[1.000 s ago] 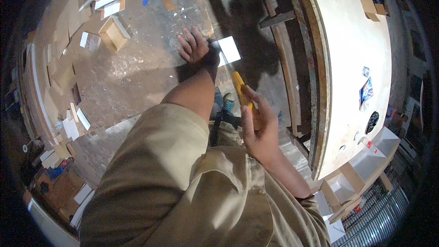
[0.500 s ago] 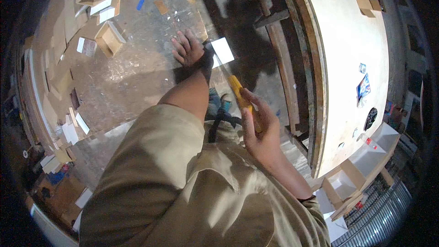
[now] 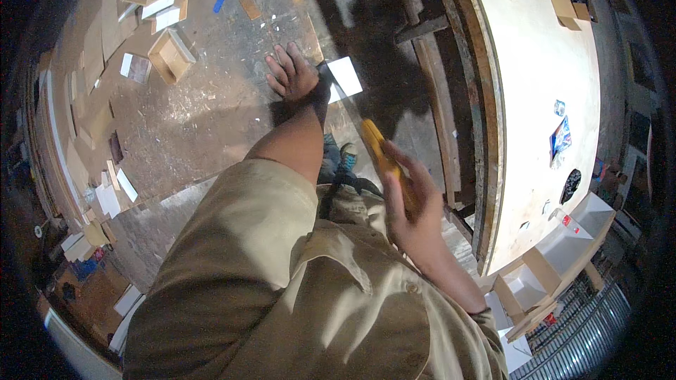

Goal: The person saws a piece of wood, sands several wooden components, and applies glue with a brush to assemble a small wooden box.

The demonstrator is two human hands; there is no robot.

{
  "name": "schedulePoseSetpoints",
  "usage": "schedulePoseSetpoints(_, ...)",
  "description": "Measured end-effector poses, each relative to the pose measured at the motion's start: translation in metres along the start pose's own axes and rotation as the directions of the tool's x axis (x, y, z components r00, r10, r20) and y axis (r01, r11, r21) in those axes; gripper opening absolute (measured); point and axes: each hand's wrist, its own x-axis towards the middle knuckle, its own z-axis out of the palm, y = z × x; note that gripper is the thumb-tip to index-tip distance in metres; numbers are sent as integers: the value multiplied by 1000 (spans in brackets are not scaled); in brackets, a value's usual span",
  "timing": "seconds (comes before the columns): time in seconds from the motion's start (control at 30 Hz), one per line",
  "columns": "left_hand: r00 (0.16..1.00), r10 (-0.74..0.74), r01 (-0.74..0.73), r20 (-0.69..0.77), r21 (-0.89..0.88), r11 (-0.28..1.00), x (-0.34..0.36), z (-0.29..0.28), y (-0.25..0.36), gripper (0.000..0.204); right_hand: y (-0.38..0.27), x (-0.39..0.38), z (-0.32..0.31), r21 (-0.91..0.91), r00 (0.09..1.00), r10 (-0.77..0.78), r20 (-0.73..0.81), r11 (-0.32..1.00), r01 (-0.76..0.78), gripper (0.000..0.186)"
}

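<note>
My left hand (image 3: 292, 76) lies with fingers spread on the brown worktable (image 3: 225, 112), near its right edge. Just beside that wrist, a white board piece (image 3: 345, 76) juts out past the edge. Its other part is hidden by my hand and forearm. My right hand (image 3: 415, 204) is wrapped round the yellow handle of a hand saw (image 3: 378, 146). The narrow blade runs from the handle up toward the white piece, along the side of my left wrist. Whether its teeth touch the board cannot be made out.
A pale-topped table (image 3: 542, 98) stands to the right, with small items and a black roundish thing (image 3: 571, 185) on it. White-lined wooden boxes (image 3: 524, 283) sit at its near end. An open wooden box (image 3: 171, 56) and several wood pieces lie on the worktable's left side.
My right hand has drawn the saw back, down and to the right. My left hand keeps its place on the table, with only a slight shift in the picture.
</note>
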Motion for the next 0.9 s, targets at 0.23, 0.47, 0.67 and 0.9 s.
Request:
schedulePoseSetpoints(0.23, 987, 50, -14, -153, 228, 974, -1, 20, -5, 69, 6, -8, -3, 141, 999, 1, -52, 990, 6, 38)
schedulePoseSetpoints(0.47, 999, 2, 0, -32, 64, 998, 0, 0, -1, 56, 13, -7, 0, 117, 995, 66, -70, 992, -57, 37)
schedulePoseSetpoints(0.67, 996, 8, -2, -88, 70, 998, 6, 21, -2, 68, 15, 23, 11, 36, 999, 19, -47, 999, -17, 40)
schedulePoseSetpoints(0.9, 958, 26, 27, -284, 183, 983, 6, 24, 2, 51, 10, -6, -1, 130, 993, 82, -87, 989, -70, 38)
